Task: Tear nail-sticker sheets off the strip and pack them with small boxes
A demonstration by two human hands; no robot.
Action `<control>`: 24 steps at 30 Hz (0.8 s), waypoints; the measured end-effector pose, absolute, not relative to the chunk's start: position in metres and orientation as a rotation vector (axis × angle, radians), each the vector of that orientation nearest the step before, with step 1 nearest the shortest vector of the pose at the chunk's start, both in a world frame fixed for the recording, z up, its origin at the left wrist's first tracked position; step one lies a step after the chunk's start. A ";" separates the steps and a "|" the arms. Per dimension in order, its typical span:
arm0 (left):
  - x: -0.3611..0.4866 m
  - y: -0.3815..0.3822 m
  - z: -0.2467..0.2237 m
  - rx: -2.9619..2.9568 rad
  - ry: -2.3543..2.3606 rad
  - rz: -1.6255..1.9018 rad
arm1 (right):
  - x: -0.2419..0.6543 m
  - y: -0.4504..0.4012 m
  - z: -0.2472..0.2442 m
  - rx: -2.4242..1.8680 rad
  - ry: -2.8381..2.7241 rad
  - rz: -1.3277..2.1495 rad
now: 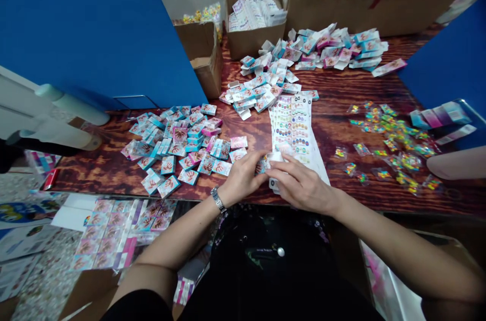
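Just above the table's front edge, my left hand (246,174) is closed on a small printed cardboard box (275,157) with a white flap end. My right hand (304,183) meets it from the other side, its thumb and fingers closed at the box's white end. Whatever lies inside the box is hidden by my fingers. Under and behind my hands lie sheets of colourful stickers (291,126), in a stack. Left of my left hand spreads a pile of small blue and pink boxes (190,141) that look closed.
Behind the sheets lie open-flapped small boxes (334,47). Little bags of coloured pieces (395,131) are scattered at right. A carton of sticker strips (256,40), a large carton (341,9) and another carton (216,65) stand at the back. Blue panels (94,22) flank the wooden table (334,90).
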State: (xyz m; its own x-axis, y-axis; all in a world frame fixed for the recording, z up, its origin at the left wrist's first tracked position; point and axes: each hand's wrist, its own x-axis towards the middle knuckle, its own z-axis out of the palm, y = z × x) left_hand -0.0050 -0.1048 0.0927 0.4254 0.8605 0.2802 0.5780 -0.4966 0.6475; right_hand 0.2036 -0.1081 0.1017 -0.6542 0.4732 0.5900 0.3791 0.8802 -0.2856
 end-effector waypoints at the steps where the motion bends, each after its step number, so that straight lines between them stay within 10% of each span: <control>1: -0.005 -0.105 0.091 2.220 1.213 0.840 | 0.204 -0.107 0.100 -0.605 -2.344 0.210; 24: 0.008 -0.113 0.080 2.397 1.238 0.898 | 0.177 -0.121 0.094 -1.229 -1.767 0.594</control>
State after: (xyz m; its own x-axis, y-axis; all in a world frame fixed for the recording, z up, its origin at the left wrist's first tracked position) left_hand 0.0077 -0.1128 0.0803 0.4337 0.8109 0.3929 0.6252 -0.5848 0.5169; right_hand 0.1773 -0.1210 0.0942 -0.1254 0.9131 0.3880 0.4933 0.3967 -0.7741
